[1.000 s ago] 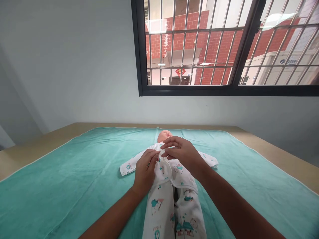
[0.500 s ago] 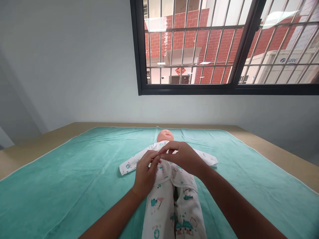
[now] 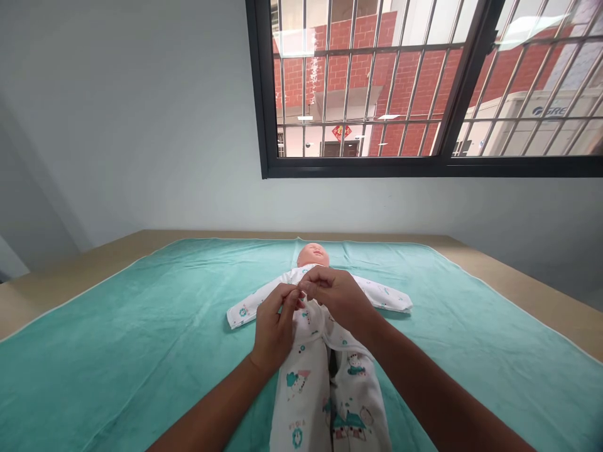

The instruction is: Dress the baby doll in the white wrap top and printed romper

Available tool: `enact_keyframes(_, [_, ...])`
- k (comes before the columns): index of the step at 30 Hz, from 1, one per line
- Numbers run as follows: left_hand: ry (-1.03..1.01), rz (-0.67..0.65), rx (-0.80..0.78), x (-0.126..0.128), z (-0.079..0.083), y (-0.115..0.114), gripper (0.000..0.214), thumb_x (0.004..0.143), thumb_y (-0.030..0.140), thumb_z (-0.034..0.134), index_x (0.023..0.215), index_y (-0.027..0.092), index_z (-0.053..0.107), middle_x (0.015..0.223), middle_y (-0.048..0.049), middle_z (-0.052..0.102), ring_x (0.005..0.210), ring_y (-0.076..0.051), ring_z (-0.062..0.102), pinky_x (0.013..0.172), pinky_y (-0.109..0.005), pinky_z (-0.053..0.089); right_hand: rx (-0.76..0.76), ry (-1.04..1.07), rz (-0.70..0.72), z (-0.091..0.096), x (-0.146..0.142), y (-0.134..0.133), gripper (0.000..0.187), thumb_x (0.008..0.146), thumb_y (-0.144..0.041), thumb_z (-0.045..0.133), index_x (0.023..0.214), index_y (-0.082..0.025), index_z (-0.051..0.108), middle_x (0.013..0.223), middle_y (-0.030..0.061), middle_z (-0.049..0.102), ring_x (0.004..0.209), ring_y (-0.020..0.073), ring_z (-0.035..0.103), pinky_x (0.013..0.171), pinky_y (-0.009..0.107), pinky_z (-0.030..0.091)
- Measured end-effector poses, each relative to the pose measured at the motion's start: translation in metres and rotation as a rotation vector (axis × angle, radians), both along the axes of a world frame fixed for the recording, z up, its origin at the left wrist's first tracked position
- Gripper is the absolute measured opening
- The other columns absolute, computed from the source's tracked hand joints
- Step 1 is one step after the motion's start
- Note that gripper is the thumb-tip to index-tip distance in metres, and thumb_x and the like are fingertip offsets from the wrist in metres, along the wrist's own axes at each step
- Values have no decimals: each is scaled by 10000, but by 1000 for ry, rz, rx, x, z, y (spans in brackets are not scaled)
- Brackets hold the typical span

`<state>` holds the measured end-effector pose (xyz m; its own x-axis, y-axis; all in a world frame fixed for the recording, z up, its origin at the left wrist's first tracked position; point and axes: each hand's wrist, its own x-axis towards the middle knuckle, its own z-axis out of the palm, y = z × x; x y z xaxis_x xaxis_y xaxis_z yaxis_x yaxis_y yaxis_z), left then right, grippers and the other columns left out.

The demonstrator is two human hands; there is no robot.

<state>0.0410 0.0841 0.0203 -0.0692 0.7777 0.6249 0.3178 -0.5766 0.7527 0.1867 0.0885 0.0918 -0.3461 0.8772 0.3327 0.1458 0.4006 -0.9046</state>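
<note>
A baby doll (image 3: 313, 254) lies on its back on a teal blanket (image 3: 117, 339), head towards the wall. It wears a white romper (image 3: 325, 389) printed with small teal pictures, sleeves spread to both sides. My left hand (image 3: 276, 326) rests on the doll's chest and pinches the front edge of the romper. My right hand (image 3: 336, 295) is closed in a pinch on the same fabric edge at the chest, fingertips meeting those of the left hand. What exactly sits between the fingertips is hidden.
The blanket covers a wide tan table (image 3: 518, 276) that reaches a pale wall. A black-framed barred window (image 3: 424, 88) is above, showing a red brick building outside.
My right hand's fingers, spread above the chest a second ago, have curled into a pinch against the left fingertips. Both hands stayed over the doll's chest.
</note>
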Motion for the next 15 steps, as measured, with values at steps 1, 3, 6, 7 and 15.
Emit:
enact_keyframes(1, [-13,-9,-2,0,0,1,266,976,343,436,844,209,624,749,26,618,710,-116,571,704,-241,437,-30,2,-19,-1,0,2,174,847,-279,578,708,-187,630,690,-20,623,681,117,572,645,246,440])
enact_keyframes(3, [-34,-23,-11,-1,-2,3,259,973,354,435,888,208,631,781,15,631,720,-123,581,714,-251,453,-75,5,-70,-2,2,5,185,845,-311,578,721,-184,628,678,-19,613,660,118,566,618,245,434])
enact_keyframes(6, [-41,-16,-27,-2,-3,5,255,967,364,442,911,206,634,793,7,632,722,-130,584,716,-259,459,-77,10,-89,-4,5,8,202,857,-350,555,772,-189,643,737,-3,648,662,125,578,609,256,442])
enact_keyframes(7, [-37,-11,-27,-2,-3,5,250,966,363,446,909,208,633,784,10,629,719,-131,582,713,-258,456,-51,-8,-76,-4,5,8,198,855,-344,559,769,-193,652,756,1,660,678,128,584,627,261,449])
enact_keyframes(15, [34,-16,-16,-2,-3,3,268,969,358,430,854,209,621,747,13,616,722,-137,570,701,-257,440,97,-197,-13,5,10,1,73,795,-281,654,786,-238,712,771,-14,697,723,139,591,631,257,439])
